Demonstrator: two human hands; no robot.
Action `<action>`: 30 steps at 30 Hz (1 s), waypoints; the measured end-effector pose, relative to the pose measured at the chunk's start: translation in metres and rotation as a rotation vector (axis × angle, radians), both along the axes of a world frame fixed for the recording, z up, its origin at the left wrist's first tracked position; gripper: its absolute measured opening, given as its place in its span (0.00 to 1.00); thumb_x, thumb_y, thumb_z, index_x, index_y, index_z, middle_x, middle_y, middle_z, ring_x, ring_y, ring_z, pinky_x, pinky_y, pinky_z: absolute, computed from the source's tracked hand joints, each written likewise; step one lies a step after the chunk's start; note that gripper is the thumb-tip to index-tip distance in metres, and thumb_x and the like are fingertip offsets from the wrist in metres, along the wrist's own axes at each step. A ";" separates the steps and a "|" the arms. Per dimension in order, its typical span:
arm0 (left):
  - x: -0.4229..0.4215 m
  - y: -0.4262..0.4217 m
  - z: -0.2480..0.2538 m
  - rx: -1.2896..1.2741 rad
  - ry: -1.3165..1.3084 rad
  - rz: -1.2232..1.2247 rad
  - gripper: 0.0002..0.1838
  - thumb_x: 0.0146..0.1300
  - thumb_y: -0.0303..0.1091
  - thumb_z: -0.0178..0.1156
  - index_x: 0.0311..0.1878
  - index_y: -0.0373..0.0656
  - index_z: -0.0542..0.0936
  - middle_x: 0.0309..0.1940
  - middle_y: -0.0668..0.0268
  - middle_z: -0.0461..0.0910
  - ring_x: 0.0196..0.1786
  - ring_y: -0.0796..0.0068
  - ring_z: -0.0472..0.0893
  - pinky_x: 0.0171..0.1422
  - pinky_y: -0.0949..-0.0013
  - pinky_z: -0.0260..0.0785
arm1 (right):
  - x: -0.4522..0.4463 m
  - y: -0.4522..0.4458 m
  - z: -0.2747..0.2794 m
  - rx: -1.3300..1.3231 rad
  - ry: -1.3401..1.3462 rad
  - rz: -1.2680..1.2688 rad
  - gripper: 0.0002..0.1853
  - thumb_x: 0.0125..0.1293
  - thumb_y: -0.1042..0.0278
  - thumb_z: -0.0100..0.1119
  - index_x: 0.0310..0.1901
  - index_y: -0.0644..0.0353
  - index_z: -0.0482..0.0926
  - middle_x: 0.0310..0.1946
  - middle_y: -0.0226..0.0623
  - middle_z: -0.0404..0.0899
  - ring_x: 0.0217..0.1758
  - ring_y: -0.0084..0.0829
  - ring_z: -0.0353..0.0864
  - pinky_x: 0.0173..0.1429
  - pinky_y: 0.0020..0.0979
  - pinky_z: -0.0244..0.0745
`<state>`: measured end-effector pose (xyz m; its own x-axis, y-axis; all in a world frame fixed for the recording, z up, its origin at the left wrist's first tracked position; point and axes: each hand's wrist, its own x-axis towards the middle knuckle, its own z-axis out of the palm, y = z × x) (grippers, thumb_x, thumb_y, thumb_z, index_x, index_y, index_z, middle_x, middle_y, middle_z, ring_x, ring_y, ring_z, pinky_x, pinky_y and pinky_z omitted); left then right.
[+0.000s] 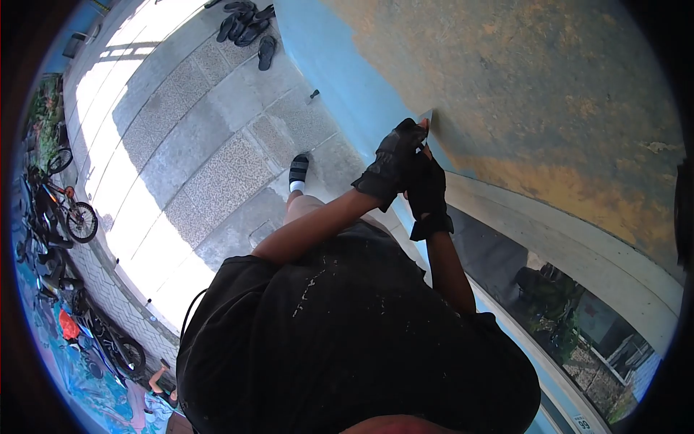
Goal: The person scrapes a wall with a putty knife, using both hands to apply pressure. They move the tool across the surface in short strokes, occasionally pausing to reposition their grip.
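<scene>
Both my hands wear black gloves with bare fingertips and are close together against the wall (520, 87). A scraper (429, 116) with a thin, flat grey blade sticks out past my fingers and meets the wall where blue paint borders a rough brown and yellow patch. My left hand (394, 159) is closed around it near the blade. Just below and to the right, my right hand (429, 186) is also closed on it. The scraper's handle is hidden by the gloves.
Several dark sandals (246, 25) lie on the paved floor (224, 173) by the wall's corner. A small dark object (314, 94) is near the wall base. A window (564, 304) with a ledge is at right. Bicycles (79, 217), motorbikes and another person (163, 383) are at far left.
</scene>
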<state>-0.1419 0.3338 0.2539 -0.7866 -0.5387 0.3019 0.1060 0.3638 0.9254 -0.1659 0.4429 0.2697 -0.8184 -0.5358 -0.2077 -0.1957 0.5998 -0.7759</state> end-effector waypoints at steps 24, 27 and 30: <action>0.000 -0.021 -0.030 -0.089 0.010 -0.104 0.17 0.54 0.25 0.60 0.49 0.33 0.78 0.31 0.55 0.76 0.38 0.53 0.77 0.38 0.57 0.72 | 0.006 -0.018 -0.030 0.108 0.240 0.000 0.18 0.71 0.62 0.50 0.58 0.60 0.69 0.30 0.40 0.82 0.31 0.33 0.84 0.34 0.32 0.76; 0.002 -0.006 -0.026 -0.150 0.122 -0.026 0.10 0.54 0.25 0.60 0.41 0.34 0.78 0.31 0.56 0.77 0.39 0.53 0.77 0.39 0.55 0.71 | 0.008 -0.005 -0.023 0.100 0.165 0.002 0.19 0.70 0.61 0.50 0.59 0.61 0.69 0.27 0.41 0.81 0.29 0.32 0.83 0.32 0.30 0.75; -0.001 -0.010 -0.032 -0.045 0.012 -0.080 0.09 0.54 0.24 0.61 0.39 0.35 0.79 0.32 0.58 0.77 0.40 0.53 0.77 0.39 0.55 0.71 | 0.005 -0.013 -0.026 0.084 0.145 -0.035 0.20 0.71 0.60 0.50 0.59 0.62 0.68 0.25 0.39 0.81 0.27 0.30 0.83 0.31 0.29 0.74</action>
<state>-0.1427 0.3238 0.2222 -0.8226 -0.4602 0.3340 0.1474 0.3946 0.9069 -0.1606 0.4296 0.2437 -0.8612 -0.4918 -0.1284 -0.2799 0.6698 -0.6878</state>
